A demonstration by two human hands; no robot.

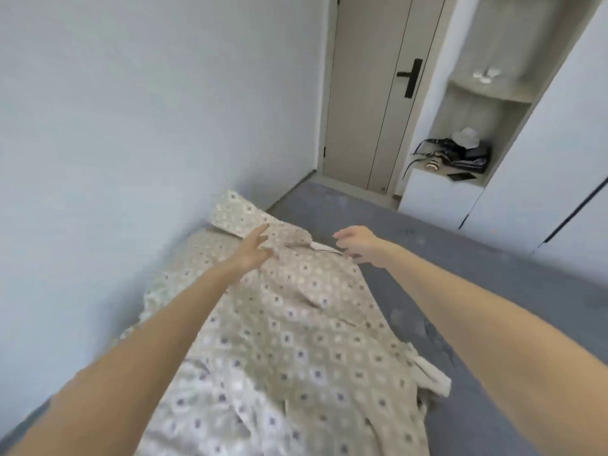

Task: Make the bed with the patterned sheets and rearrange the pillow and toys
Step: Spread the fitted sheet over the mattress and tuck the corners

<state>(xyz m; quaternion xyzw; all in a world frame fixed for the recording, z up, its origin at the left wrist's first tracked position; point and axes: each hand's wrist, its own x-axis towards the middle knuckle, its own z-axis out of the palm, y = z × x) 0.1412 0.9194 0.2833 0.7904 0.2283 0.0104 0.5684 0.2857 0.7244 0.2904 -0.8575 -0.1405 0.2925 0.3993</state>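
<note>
Wall point(131, 110): a smooth, pale blue-grey painted plane along the left side of the bed.
Bed point(460, 238): a broad flat mattress under a matte grey-blue cover with faint mottling; it reaches to the foot of the door and the wardrobe.
Patterned sheet point(296, 340): soft beige cotton-like cloth printed with rows of small pale squares with dark centres. It lies in a long rumpled band on the left half of the bed, beside the wall, creased and bunched at the near end. A plain off-white hem shows along its right edge, and its far corner is folded up into a flat flap.
Wardrobe point(559, 159): tall smooth white panels with thin dark seams, on the right.
Door point(368, 93): beige and flat, with vertical grooves, standing shut in a white frame.
Shelf niche point(477, 116): an open recess lined in pale wood grain, with curved shelves.
Bag point(467, 156): dark and slumped on the lower shelf with thin straps trailing, something pale and crumpled on top, and a flat dark slab beside it.
Left hand point(255, 250): released, with the fingers straight and the palm lying on the sheet near its far fold.
Right hand point(357, 245): the fingers curve down at the sheet's white hem; blur hides whether it is grasping the cloth.
Door handle point(411, 75): a matte black lever on a narrow plate.
White bits point(485, 75): small rounded pieces on the upper shelf, too blurred to tell.
</note>
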